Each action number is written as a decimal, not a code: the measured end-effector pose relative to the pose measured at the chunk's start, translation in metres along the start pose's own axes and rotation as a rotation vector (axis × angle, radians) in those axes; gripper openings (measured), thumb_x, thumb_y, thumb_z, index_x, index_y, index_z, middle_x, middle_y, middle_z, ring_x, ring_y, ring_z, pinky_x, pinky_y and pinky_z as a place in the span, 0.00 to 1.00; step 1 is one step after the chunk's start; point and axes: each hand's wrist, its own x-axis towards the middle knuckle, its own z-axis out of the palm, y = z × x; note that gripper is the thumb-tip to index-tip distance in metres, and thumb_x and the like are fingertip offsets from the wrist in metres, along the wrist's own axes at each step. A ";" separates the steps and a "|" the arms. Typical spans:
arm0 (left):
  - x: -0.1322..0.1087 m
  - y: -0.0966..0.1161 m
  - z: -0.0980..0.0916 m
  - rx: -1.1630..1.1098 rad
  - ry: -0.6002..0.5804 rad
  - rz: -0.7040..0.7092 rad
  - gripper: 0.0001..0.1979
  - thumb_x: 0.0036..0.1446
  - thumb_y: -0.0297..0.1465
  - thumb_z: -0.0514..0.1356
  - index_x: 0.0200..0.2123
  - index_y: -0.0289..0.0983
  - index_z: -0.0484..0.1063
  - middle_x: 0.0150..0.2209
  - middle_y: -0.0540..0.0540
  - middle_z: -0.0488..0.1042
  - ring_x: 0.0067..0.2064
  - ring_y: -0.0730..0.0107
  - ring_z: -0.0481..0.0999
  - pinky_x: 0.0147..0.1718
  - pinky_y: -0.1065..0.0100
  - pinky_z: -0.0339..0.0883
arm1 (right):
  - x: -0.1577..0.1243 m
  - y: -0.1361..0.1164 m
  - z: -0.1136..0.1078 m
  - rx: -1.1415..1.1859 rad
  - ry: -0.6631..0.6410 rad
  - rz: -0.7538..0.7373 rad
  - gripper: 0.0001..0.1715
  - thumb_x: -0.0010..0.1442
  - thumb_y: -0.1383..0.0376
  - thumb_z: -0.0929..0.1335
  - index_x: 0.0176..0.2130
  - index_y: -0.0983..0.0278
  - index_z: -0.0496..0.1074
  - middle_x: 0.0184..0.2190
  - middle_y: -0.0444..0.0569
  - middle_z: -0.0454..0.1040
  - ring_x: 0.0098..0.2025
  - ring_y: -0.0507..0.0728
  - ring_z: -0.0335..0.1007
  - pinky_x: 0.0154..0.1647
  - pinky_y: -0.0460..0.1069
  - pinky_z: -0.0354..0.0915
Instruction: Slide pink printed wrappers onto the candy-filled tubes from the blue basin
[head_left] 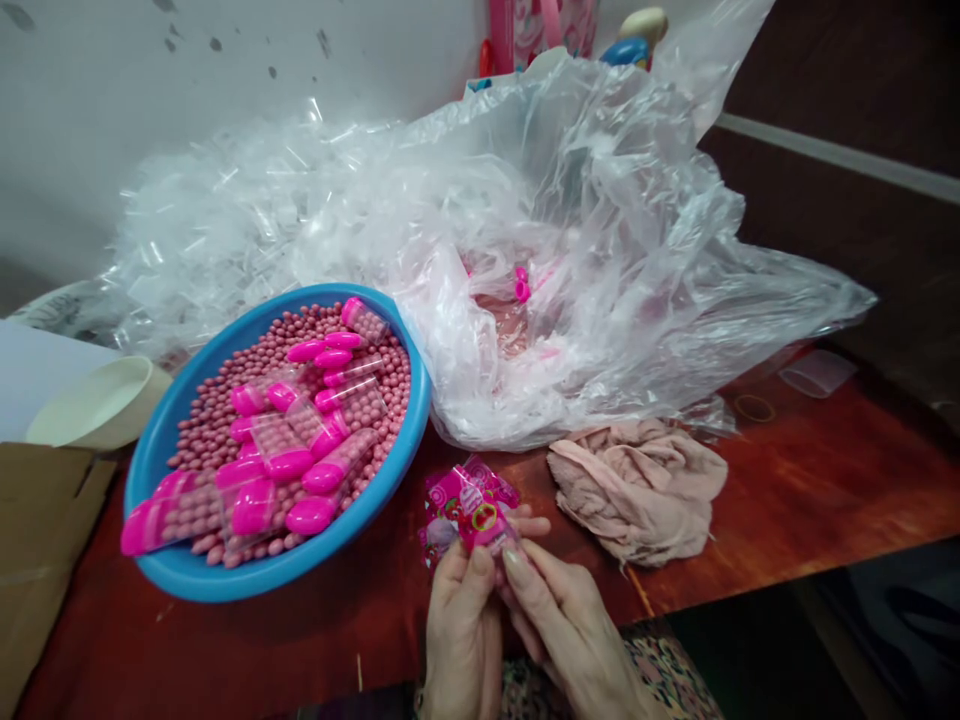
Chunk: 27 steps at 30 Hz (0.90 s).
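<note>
Both hands (469, 635) closed on pink printed packet (469, 515).

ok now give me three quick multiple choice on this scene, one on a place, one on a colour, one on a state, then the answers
1. Where is the printed pink packet?
A) Inside the round plastic basin
B) Held between both hands
C) On top of the pinkish cloth

2. What colour is the round plastic basin?
A) Red
B) White
C) Blue

3. How does the pinkish cloth lie?
A) Crumpled in a loose heap
B) Folded into a neat square
C) Draped over the basin's rim

Answers:
1. B, the packet sits between the left hand and the right hand.
2. C, blue shows along its rim around the pink beads.
3. A, its folds bunch unevenly, beside the basin and apart from it.
</note>
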 end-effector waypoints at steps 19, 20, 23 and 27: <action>-0.004 -0.019 0.006 0.020 0.094 0.006 0.14 0.57 0.35 0.57 0.38 0.35 0.79 0.36 0.39 0.80 0.43 0.57 0.76 0.45 0.62 0.68 | -0.004 -0.008 0.001 -0.054 0.028 0.008 0.25 0.65 0.53 0.55 0.32 0.67 0.69 0.11 0.37 0.56 0.12 0.49 0.53 0.12 0.44 0.47; -0.004 -0.019 0.006 0.015 0.098 0.004 0.14 0.57 0.35 0.56 0.37 0.35 0.79 0.37 0.38 0.80 0.44 0.57 0.76 0.45 0.63 0.68 | -0.002 -0.004 0.002 -0.077 0.033 -0.022 0.25 0.66 0.54 0.54 0.32 0.66 0.69 0.11 0.37 0.56 0.12 0.49 0.53 0.11 0.44 0.47; -0.003 -0.016 0.005 -0.028 0.071 -0.019 0.13 0.57 0.34 0.57 0.38 0.34 0.79 0.40 0.38 0.79 0.43 0.59 0.75 0.45 0.64 0.68 | -0.001 0.004 -0.003 -0.208 0.059 -0.153 0.24 0.67 0.56 0.54 0.30 0.64 0.68 0.14 0.41 0.64 0.14 0.50 0.60 0.14 0.44 0.52; -0.002 -0.007 0.001 -0.050 0.045 -0.052 0.09 0.54 0.33 0.61 0.35 0.35 0.77 0.37 0.40 0.79 0.36 0.65 0.77 0.39 0.64 0.71 | -0.004 -0.001 -0.022 -0.415 0.145 -0.350 0.16 0.66 0.60 0.58 0.32 0.62 0.70 0.24 0.46 0.74 0.25 0.53 0.71 0.25 0.44 0.62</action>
